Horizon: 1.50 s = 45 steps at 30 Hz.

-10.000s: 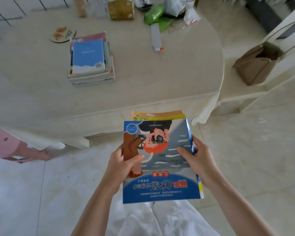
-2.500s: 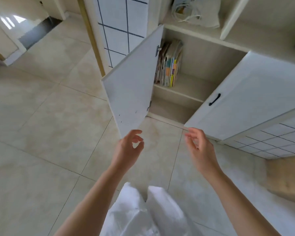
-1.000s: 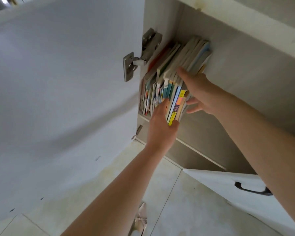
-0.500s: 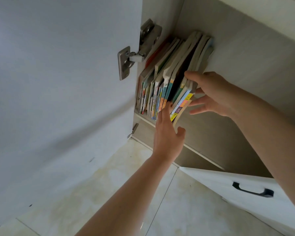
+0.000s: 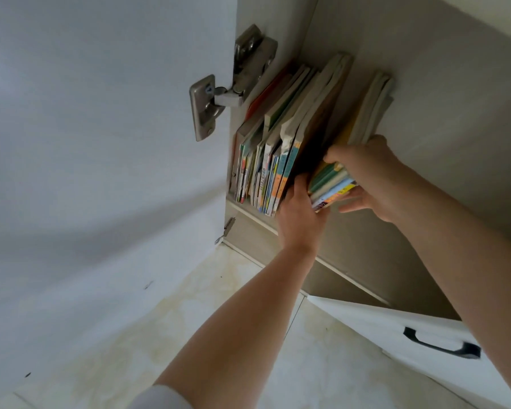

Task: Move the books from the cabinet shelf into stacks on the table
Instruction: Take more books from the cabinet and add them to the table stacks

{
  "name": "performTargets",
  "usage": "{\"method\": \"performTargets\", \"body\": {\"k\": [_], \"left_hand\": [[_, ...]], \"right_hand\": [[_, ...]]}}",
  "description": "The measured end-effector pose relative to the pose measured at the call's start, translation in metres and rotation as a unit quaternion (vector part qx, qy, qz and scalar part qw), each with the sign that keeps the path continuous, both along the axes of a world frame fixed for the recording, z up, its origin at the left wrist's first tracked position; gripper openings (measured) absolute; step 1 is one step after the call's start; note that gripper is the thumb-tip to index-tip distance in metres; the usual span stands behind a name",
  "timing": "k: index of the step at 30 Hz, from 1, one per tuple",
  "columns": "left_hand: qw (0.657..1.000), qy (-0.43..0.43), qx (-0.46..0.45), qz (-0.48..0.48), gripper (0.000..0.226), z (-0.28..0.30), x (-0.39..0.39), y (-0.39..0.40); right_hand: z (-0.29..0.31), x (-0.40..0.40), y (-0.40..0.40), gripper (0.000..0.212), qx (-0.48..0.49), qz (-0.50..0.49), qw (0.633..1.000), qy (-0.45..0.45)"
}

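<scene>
Right hand [image 5: 366,175]: a bundle of books [image 5: 334,184] is pinched between thumb and fingers, tilted away for lifting out.
Left hand [image 5: 300,214]: fingers are slid flat into the gap, so the remaining row [image 5: 266,166] is kept upright.

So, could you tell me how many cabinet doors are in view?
2: one open door at left, hung on the metal hinge beside the books, and one at lower right with a black handle. Others may lie out of frame.
</scene>
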State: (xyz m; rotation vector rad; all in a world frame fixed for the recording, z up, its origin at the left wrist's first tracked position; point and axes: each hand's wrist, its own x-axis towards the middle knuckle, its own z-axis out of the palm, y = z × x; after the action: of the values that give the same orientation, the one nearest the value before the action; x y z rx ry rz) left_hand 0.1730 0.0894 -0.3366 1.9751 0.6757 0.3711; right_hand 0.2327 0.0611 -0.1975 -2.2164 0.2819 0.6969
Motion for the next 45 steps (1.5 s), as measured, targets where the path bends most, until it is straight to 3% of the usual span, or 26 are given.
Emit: {"method": "performTargets", "body": {"k": [8, 14, 19, 24, 28, 31, 33, 37, 39, 45], "left_hand": [[0.991, -0.049, 0.127, -0.019, 0.056, -0.002, -0.026, -0.001], [0.991, -0.048, 0.112, -0.059, 0.053, 0.002, -0.086, 0.001], [0.989, -0.056, 0.117, -0.075, 0.047, -0.011, -0.115, 0.017], [0.992, -0.086, 0.071, -0.056, 0.048, -0.017, -0.125, 0.033], [0.993, -0.09, 0.023, -0.074, 0.058, -0.023, -0.131, 0.042], [0.989, -0.107, -0.008, -0.098, 0.055, -0.023, -0.133, 0.049], [0.991, -0.093, 0.005, -0.1, 0.057, -0.028, -0.133, 0.056], [0.993, -0.066, 0.041, -0.092, 0.057, -0.035, -0.137, 0.065], [0.994, -0.065, 0.034, -0.086, 0.055, -0.033, -0.139, 0.068], [0.998, -0.026, 0.0, -0.06, 0.05, -0.036, -0.137, 0.077]], "right_hand": [[0.014, -0.021, -0.011, 0.041, -0.015, 0.025, 0.999, -0.024], [0.017, -0.079, -0.025, 0.041, -0.009, 0.04, 0.999, -0.014], [0.005, -0.116, -0.043, 0.07, 0.068, 0.068, 0.993, -0.063], [-0.016, -0.113, -0.078, 0.063, 0.146, 0.082, 0.974, -0.152], [-0.032, -0.067, -0.099, 0.089, 0.163, 0.095, 0.973, -0.133], [-0.05, -0.035, -0.099, 0.101, 0.124, 0.179, 0.973, -0.08], [-0.061, -0.02, -0.095, 0.095, 0.092, 0.231, 0.967, -0.055], [-0.084, -0.005, -0.091, 0.064, 0.022, 0.286, 0.958, -0.013], [-0.092, -0.006, -0.089, 0.064, 0.024, 0.292, 0.956, -0.009], [-0.097, -0.022, -0.083, 0.063, 0.023, 0.297, 0.949, -0.105]]}}
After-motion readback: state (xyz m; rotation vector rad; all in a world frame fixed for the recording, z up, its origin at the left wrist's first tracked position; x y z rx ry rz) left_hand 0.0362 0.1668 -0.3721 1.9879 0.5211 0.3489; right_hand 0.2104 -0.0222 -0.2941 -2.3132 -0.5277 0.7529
